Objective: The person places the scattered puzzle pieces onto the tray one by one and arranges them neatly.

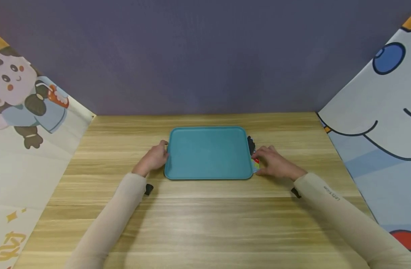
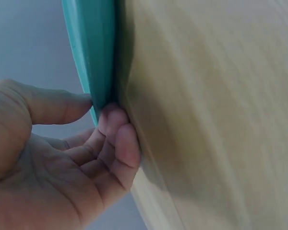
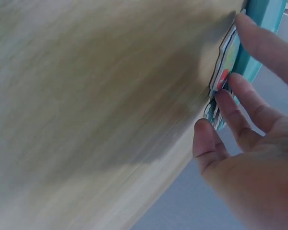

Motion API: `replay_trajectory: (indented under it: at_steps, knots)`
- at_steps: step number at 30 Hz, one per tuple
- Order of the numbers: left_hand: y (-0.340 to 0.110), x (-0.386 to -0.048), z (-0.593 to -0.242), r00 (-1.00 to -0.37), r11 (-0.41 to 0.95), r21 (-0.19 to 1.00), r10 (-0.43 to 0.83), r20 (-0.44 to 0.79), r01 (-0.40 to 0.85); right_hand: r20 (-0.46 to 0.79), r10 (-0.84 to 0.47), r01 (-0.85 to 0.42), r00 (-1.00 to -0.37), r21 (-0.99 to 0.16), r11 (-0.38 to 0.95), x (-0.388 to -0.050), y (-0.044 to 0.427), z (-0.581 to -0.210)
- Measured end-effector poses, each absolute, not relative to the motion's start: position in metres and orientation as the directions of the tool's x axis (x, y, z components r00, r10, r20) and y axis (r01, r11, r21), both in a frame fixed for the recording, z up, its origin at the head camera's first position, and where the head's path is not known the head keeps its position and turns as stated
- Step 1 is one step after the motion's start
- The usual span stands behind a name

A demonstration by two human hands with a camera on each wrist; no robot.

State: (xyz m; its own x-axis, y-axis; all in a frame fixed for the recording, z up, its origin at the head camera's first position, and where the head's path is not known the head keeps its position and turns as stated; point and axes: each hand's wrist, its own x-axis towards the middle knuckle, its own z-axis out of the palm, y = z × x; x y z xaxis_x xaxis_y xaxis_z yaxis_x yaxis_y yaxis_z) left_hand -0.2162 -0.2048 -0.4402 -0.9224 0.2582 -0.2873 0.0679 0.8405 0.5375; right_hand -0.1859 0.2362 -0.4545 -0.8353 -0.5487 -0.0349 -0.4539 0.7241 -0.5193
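A teal rectangular tray (image 1: 208, 153) sits on the wooden table. My left hand (image 1: 155, 156) pinches its left edge, the thumb against the rim and the curled fingers (image 2: 127, 143) low beside the tabletop. At the opposite edge, thin printed flat pieces (image 3: 224, 67) lie stacked against the tray's side; whether they reach beneath it cannot be told. My right hand (image 1: 274, 162) spans the red, yellow and blue piece (image 1: 255, 165), with the thumb at one end and fingertips (image 3: 237, 81) at the other. Just beyond it lies a dark piece with a wavy edge (image 1: 251, 145).
The wooden table (image 1: 205, 224) stretches toward me and to both sides. A dark purple-grey panel (image 1: 205, 56) rises behind it. Cartoon-printed panels stand at left (image 1: 40, 160) and right (image 1: 370, 164). Small black parts (image 1: 149, 189) show at both wrists.
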Motion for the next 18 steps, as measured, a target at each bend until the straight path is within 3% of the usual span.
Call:
replay_trajectory:
  at_steps: [18]
  knots:
    - [-0.2087, -0.2222, -0.4452, -0.911, 0.828, 0.558, 0.268, -0.314, 0.052, -0.018, -0.538, -0.455, -0.843, -0.509, 0.73, -0.1879, 0.234, -0.4538]
